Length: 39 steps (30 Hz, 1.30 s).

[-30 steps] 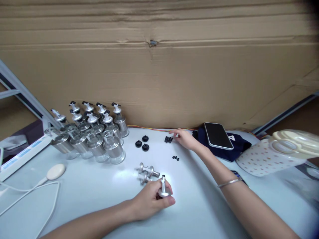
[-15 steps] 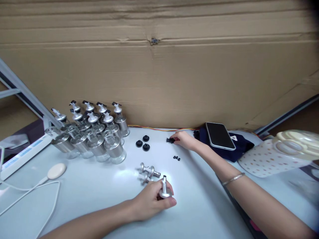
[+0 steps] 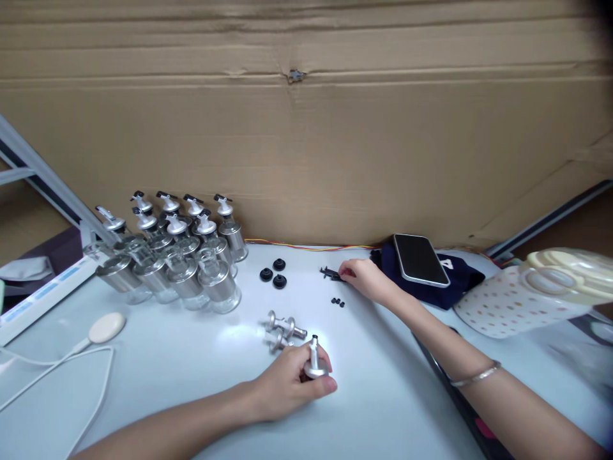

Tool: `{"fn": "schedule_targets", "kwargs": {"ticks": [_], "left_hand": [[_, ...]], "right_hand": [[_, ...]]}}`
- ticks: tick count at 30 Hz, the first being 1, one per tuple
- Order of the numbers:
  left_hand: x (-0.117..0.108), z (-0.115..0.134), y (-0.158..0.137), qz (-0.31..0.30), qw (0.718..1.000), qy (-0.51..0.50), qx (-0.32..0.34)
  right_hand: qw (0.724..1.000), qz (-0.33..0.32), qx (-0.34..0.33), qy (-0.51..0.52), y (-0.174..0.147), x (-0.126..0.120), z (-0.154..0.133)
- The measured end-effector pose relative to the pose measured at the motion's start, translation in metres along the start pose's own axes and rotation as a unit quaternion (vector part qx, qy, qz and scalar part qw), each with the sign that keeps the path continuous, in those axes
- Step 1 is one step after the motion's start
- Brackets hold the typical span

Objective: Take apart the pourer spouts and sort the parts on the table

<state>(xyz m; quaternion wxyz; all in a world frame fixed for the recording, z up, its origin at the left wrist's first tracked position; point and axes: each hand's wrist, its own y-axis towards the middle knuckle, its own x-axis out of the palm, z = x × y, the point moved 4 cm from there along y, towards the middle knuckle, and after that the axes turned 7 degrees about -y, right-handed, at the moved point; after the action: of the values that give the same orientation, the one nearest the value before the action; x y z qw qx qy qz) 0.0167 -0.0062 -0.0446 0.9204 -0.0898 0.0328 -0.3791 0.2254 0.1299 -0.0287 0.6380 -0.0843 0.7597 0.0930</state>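
Note:
My left hand (image 3: 292, 383) is closed around a silver pourer spout (image 3: 316, 365), its nozzle pointing up with a black tip on the end. Just beyond that hand, several more silver pourer spouts (image 3: 287, 328) lie on the table. Farther out on the right, my right hand (image 3: 366, 279) has its fingers pinched together at a little group of thin black lever caps (image 3: 329, 273); the fingertips partly hide what is between them. Nearer to me than those caps lie 3 tiny black plugs (image 3: 338, 302). To the left are 3 round black stoppers (image 3: 279, 281).
Several glass bottles with metal bands (image 3: 220, 281) crowd the left back, many with pourers. A phone (image 3: 421, 260) rests on dark blue cloth (image 3: 462, 275), beside a dotted container (image 3: 498, 300). A white charging puck (image 3: 106, 328) and cable lie left. Cardboard (image 3: 306, 160) walls the back.
My right hand has drawn slightly to the right, and more of the black lever caps shows beside its fingertips. My left hand keeps its hold on the pourer spout, almost still.

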Motion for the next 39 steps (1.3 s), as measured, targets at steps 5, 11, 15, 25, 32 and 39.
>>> {"fn": "schedule_targets", "kwargs": {"ticks": [5, 11, 15, 25, 32, 39], "left_hand": [[0.000, 0.000, 0.001, 0.001, 1.000, 0.005, -0.001], [-0.001, 0.001, 0.001, 0.000, 1.000, 0.009, 0.003], [0.000, 0.000, 0.001, 0.002, 1.000, 0.013, 0.000], [-0.001, 0.002, 0.000, 0.001, 1.000, 0.024, 0.004], [0.000, 0.001, 0.001, 0.001, 1.000, 0.021, 0.004], [-0.001, 0.003, 0.000, 0.003, 1.000, 0.020, -0.003]], "right_hand": [[1.000, 0.006, 0.003, 0.003, -0.003, 0.004, -0.002], [1.000, 0.010, 0.009, 0.002, 0.000, 0.005, -0.005], [1.000, 0.017, 0.008, 0.004, 0.003, 0.006, -0.004], [0.997, 0.036, -0.068, 0.031, 0.007, 0.006, -0.003], [0.996, 0.037, -0.081, 0.028, 0.001, 0.004, 0.005], [0.997, 0.038, -0.062, 0.022, -0.006, -0.001, 0.010]]}}
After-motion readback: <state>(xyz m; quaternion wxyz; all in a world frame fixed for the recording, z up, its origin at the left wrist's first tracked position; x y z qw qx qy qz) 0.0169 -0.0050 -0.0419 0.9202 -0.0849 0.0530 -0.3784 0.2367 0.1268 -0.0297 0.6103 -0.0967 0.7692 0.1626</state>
